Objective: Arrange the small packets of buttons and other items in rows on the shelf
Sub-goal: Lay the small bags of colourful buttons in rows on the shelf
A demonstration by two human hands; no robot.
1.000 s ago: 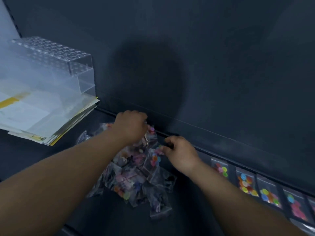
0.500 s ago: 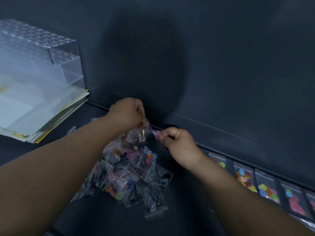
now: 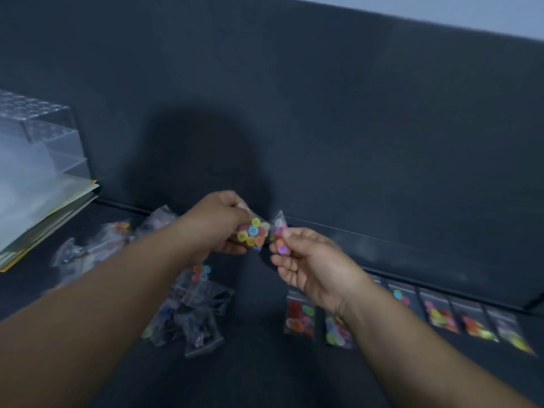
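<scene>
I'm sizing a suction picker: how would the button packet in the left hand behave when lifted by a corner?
The button packet in the left hand is thin clear film, so it would probably flop and sag. Its loose buttons would likely slide to the low end. It seems light: a mere pinch holds it.

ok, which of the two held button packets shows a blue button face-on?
The left packet, gripped by the left hand: yellow, blue and orange buttons face the camera. The right packet, pinched by the right hand, shows mostly pink ones.
</scene>
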